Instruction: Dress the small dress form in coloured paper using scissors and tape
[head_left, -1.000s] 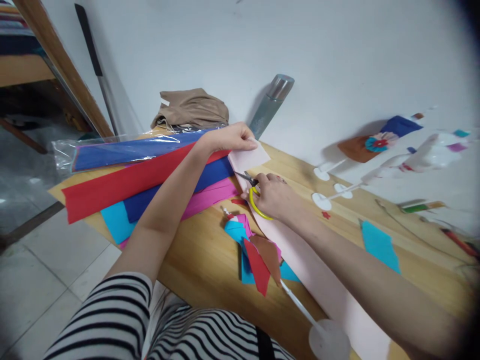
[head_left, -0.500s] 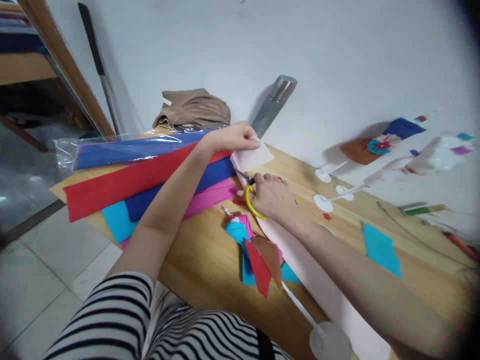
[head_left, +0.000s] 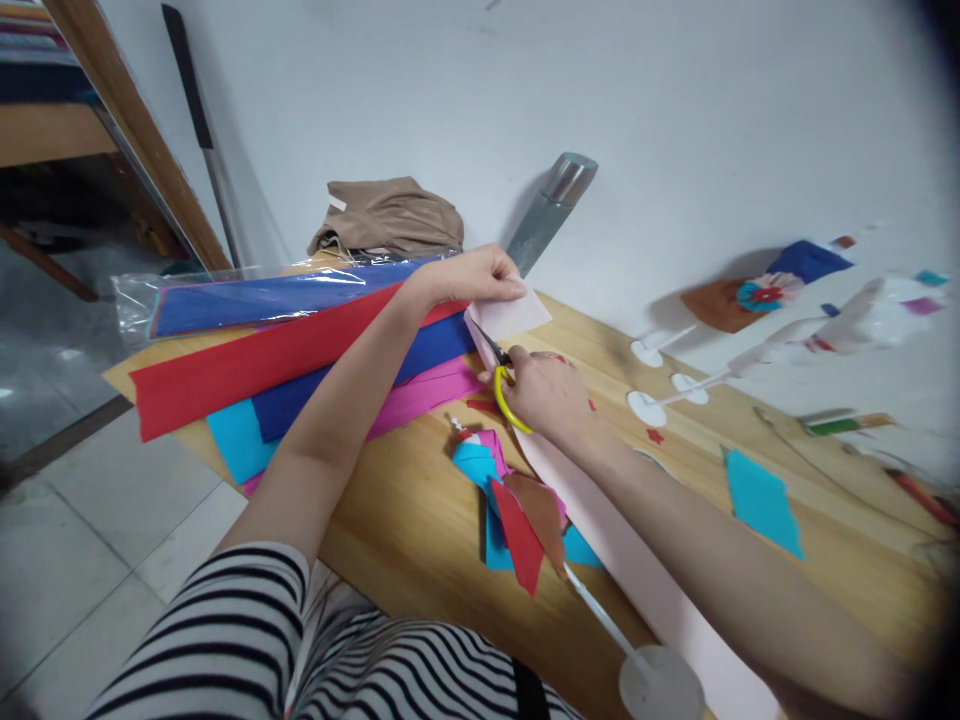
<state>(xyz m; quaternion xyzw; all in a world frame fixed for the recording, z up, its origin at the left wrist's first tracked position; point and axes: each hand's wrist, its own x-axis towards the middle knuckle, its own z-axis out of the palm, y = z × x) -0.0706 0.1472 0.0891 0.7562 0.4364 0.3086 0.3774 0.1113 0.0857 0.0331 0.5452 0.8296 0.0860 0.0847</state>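
Observation:
Between the thumb and fingers of my left hand [head_left: 480, 275] is the far end of a long pale pink crepe paper strip [head_left: 577, 480]. This strip runs under my right forearm towards the front edge of the table. My right hand [head_left: 547, 390] is closed round yellow-handled scissors [head_left: 501, 400], their blades at the pink paper just below my left hand. Near my right hand lies a small paper-dressed figure [head_left: 517, 490] in blue, pink, red and brown, on a white stick with a round base [head_left: 660, 685]. Red [head_left: 262, 360] and dark blue [head_left: 300, 395] paper strips lie under my left forearm.
A plastic-wrapped blue paper pack [head_left: 277, 300] and a brown cloth bundle [head_left: 397, 215] lie at the back left. A grey-green flask [head_left: 551, 210] stands by the wall. More dressed figures on stands [head_left: 727, 300] and a turquoise paper piece [head_left: 763, 505] are at the right.
The scissors' blades have shifted slightly and now show more clearly against the pink paper. My left hand keeps its hold on the paper; the whole view has moved a little.

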